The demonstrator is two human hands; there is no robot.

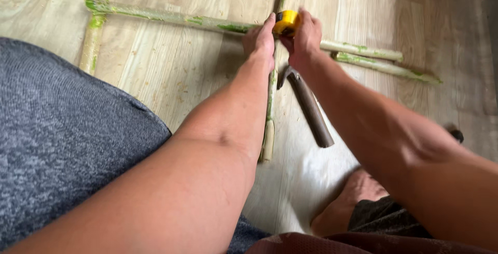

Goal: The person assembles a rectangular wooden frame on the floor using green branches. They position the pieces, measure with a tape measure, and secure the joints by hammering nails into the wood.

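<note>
Pale wood-plank floor (171, 67) carries at least five green-streaked bamboo sticks (155, 15), crossed into a grid. One brown-handled tool (308, 108) lies between the forearms. Left hand (260, 38) presses the crossing; right hand (306, 36) grips one yellow tape measure (286, 23) there.

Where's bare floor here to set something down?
Free: the floor between the long crosswise stick, the short left stick and the grey-clad leg. Crowded: where left hand and right hand hold the yellow tape measure, above the hammer-like tool.
</note>
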